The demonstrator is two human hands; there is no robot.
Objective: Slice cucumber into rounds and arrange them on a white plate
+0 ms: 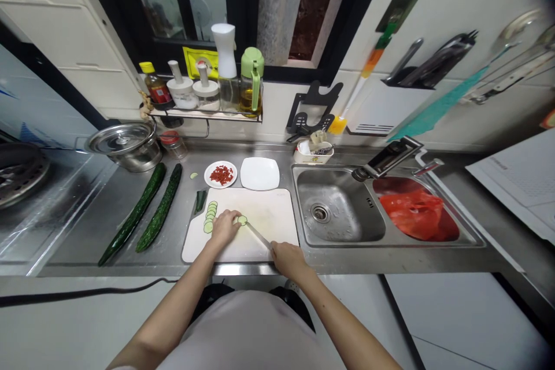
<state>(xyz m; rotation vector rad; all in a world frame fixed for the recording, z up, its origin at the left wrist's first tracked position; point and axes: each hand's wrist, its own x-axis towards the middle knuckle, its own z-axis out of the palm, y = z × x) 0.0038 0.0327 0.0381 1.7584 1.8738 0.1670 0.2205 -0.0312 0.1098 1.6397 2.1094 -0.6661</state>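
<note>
On the white cutting board my right hand grips a knife whose blade points up and left. My left hand is closed, its fingertips at a pale green cucumber slice beside the knife tip; how much cucumber lies under the fingers is hidden. A row of overlapping cucumber slices lies just left of that hand. A short dark green cucumber piece rests at the board's upper left corner. Two whole cucumbers lie on the counter further left.
Behind the board stand a plate of chopped red pieces and a white square plate. To the right is a steel sink with a red plastic bag in its second basin. A lidded pot stands back left, below a condiment shelf.
</note>
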